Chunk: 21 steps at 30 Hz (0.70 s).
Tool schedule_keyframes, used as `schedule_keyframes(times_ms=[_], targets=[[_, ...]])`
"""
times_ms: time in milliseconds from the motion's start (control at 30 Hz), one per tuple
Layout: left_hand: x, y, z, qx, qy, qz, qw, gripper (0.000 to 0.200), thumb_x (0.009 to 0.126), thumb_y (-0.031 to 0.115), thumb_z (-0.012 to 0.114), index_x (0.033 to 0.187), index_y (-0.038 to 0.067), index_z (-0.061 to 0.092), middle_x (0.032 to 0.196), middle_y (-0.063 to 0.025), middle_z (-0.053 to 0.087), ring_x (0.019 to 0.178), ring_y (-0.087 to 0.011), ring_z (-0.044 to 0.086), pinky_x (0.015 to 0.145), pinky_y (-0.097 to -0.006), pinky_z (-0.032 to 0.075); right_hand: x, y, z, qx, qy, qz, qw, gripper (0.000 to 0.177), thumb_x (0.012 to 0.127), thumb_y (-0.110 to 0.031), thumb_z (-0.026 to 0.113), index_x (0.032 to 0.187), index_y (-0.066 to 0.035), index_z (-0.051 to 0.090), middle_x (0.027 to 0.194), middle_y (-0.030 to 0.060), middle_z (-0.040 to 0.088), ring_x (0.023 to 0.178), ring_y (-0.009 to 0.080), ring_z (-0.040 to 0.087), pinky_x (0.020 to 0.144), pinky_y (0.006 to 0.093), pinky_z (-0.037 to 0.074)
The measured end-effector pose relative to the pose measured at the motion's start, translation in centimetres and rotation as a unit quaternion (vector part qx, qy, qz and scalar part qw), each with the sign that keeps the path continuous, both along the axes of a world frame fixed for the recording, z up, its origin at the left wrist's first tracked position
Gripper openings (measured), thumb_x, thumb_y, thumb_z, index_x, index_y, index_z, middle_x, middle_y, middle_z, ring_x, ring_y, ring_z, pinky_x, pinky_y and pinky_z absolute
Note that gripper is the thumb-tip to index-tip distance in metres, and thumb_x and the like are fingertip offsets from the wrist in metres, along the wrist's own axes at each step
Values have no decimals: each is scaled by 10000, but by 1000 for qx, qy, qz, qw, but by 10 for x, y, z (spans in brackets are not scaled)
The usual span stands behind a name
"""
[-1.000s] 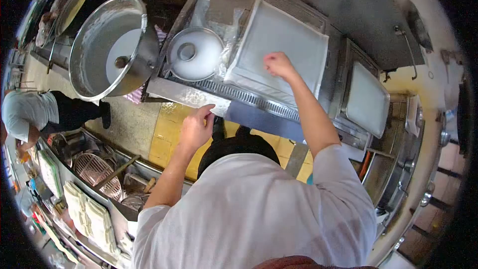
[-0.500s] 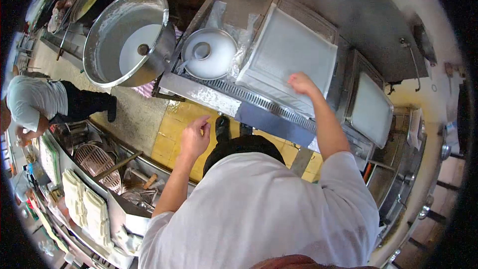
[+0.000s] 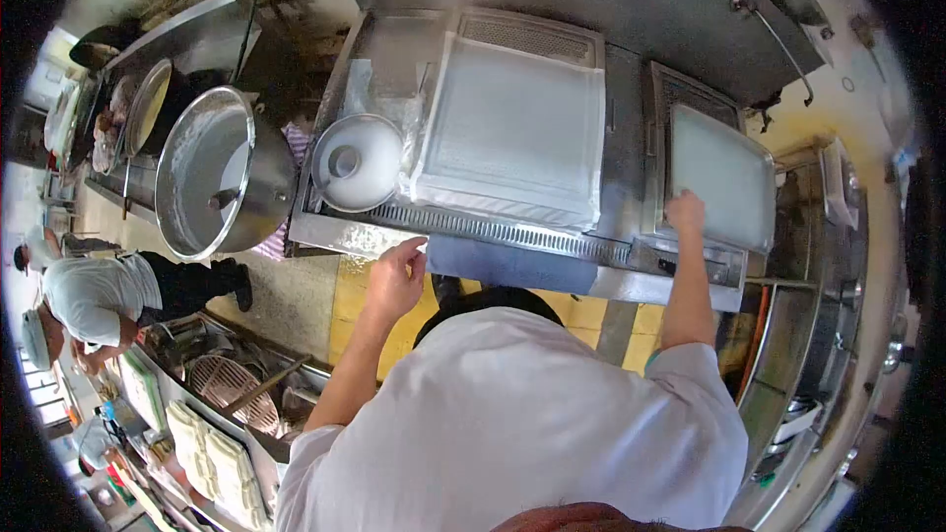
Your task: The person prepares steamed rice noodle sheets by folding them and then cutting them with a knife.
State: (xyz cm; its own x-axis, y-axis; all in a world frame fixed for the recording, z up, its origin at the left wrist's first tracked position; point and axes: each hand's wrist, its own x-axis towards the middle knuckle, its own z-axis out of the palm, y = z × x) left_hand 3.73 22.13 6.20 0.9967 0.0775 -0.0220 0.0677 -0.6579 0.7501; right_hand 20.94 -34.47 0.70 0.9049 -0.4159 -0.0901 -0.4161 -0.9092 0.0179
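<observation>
My left hand (image 3: 397,278) is held near the front edge of the steel counter, beside a dark blue cloth (image 3: 507,261). Its fingers are loosely bent and apart, and it holds nothing. My right hand (image 3: 686,213) is closed at the left edge of a shallow rectangular metal tray (image 3: 724,177) with a pale, smooth surface. Whether its fingers grip the tray's edge is hidden. Between my hands lies a large white cloth-covered steamer surface (image 3: 512,128). To its left stands a round metal pan (image 3: 379,177) of white liquid with a small metal cup (image 3: 345,162) in it.
A big steel pot (image 3: 266,202) containing white liquid stands at left, with a wok (image 3: 151,103) beyond. Behind on the left, a co-worker (image 3: 99,300) bends over a counter holding a perforated basket (image 3: 232,394) and folded cloths (image 3: 212,453). A bent tap (image 3: 783,49) hangs at upper right.
My right hand has moved right, from above the white cloth to the edge of the right-hand tray. My left hand stays raised at the counter's front. The view has turned right.
</observation>
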Motion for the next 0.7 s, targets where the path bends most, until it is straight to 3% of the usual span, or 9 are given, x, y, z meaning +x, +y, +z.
schedule_keyframes(times_ms=[67,133,200,267,333,500,533,700], targets=[[3,-10,2,10,-5,-6,1000,290,854,51,670,1144,44,684,893,-197,707,800,-340,696,718,-411,558,0,-43,-25,3,49,-16,999,357,816,-186,594,1124,-29,685,1128,234,690,1070,415,654,957,502,507],[2,-18,5,24,14,-14,1000,283,860,57,670,1143,41,683,882,-192,704,799,-339,695,722,-412,556,13,-39,-24,6,103,-22,994,376,829,-200,582,1149,-20,662,1136,233,683,1114,415,632,985,492,495],[-2,-28,2,25,35,4,999,276,865,58,667,1140,41,684,875,-189,704,797,-339,694,721,-412,556,25,27,34,-36,-11,46,998,386,838,-181,585,1179,-9,637,1199,239,657,1177,408,601,1034,511,449],[-9,-39,3,25,56,21,998,270,869,60,664,1137,42,685,868,-185,703,794,-340,694,721,-412,555,71,53,28,55,-54,109,991,429,869,-176,579,1257,5,604,1278,249,622,1223,406,578,1066,537,413],[-12,-49,7,16,60,14,998,263,876,58,656,1137,40,685,861,-182,703,790,-336,696,721,-410,557,117,81,5,76,-193,238,949,498,898,-194,581,1353,3,537,1370,249,563,1279,417,530,1090,563,372],[-28,-63,21,35,65,54,996,262,878,55,652,1136,26,686,858,-176,707,792,-326,700,724,-400,558,194,167,3,66,-97,315,942,723,946,-290,585,1544,-42,262,1588,197,317,1477,400,268,1158,607,268],[-32,-64,23,42,76,68,994,262,877,54,653,1134,21,687,856,-175,708,792,-323,701,725,-396,559,210,175,-5,62,-65,318,944,770,963,-342,575,1571,-63,195,1620,169,263,1504,373,217,1182,625,204],[-56,-64,27,35,91,119,988,269,869,53,651,1133,20,688,863,-175,713,796,-319,704,740,-401,561,225,184,-24,26,0,323,946,758,969,-363,569,1561,-38,227,1608,163,296,1503,370,220,1198,615,159]])
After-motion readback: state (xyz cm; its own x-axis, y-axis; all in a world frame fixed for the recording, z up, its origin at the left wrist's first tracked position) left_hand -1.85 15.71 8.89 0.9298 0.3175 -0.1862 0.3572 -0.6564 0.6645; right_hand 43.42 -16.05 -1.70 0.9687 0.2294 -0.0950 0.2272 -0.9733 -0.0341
